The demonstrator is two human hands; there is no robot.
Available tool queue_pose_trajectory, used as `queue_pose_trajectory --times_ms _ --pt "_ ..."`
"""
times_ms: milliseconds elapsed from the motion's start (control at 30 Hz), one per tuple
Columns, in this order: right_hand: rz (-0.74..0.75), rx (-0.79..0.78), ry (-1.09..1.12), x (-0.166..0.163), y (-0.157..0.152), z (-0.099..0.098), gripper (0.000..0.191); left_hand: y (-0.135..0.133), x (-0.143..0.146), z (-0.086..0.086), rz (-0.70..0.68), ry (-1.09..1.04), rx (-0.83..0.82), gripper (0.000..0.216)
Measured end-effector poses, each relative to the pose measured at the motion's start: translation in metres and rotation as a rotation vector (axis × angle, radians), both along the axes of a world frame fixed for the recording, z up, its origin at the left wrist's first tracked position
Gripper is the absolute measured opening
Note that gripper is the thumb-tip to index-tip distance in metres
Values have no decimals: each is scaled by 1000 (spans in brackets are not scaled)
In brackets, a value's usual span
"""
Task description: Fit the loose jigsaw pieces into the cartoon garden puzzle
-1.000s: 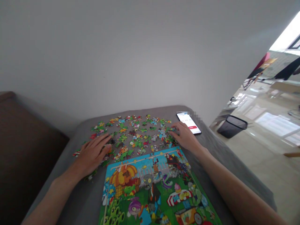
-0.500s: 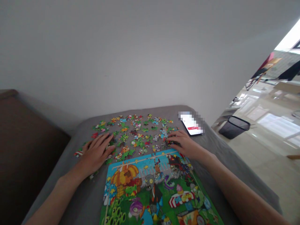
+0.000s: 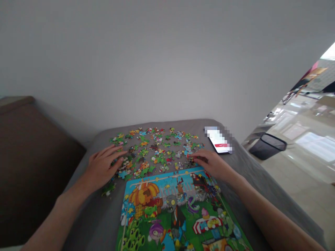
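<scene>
Loose jigsaw puzzle pieces [image 3: 143, 143] lie spread over a grey cloth-covered surface [image 3: 89, 223]. My left hand [image 3: 103, 165] rests low over the pieces on the left, palm down with its fingers apart, hiding some of them. At the right of the spread, my right hand [image 3: 208, 162] has its bent fingertips down among the pieces, just beyond the top edge of the puzzle board. Thumb and forefinger look slightly apart, and I see no piece lifted. The colourful cartoon puzzle board [image 3: 180, 209] lies nearest me between my forearms, with a pumpkin house and zombie figures on it.
A phone [image 3: 218, 141] with a lit, partly blurred screen lies at the far right of the surface. White wall [image 3: 157, 62] rises behind. A brown wooden panel [image 3: 34, 139] stands left; a dark bin [image 3: 269, 146] is on the shiny floor to the right.
The view has shifted, so things appear farther right. My left hand has drawn back left across the pieces, uncovering several. The right hand's fingers have come closer together and slightly nearer me.
</scene>
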State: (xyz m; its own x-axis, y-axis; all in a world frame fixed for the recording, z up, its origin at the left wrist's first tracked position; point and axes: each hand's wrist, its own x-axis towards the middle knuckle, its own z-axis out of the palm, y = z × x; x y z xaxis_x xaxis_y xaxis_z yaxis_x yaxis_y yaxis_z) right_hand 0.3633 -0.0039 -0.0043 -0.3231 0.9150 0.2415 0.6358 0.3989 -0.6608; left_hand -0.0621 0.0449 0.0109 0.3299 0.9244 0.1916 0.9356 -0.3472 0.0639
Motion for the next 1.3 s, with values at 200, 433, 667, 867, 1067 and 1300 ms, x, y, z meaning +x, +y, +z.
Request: queue_pose_trajectory --times_ms 200,433,667,867,1067,1300 --pt "-138 -240 354 -12 0 -2 28 -4 5 2 -1 -1 -6 50" --pt "-75 -268 412 -33 7 -16 38 -8 -3 7 3 9 -74 50" --pt "11 81 105 -35 -6 -13 26 -9 -11 14 8 -3 -73 48" --pt "274 102 -191 -47 -21 -11 36 -27 25 15 -297 1 -196 38" --pt "220 119 -284 -47 -22 -19 40 -34 38 3 -336 22 -258 42" --pt "242 163 -342 -50 -29 -18 36 -29 22 4 -177 13 -247 55"
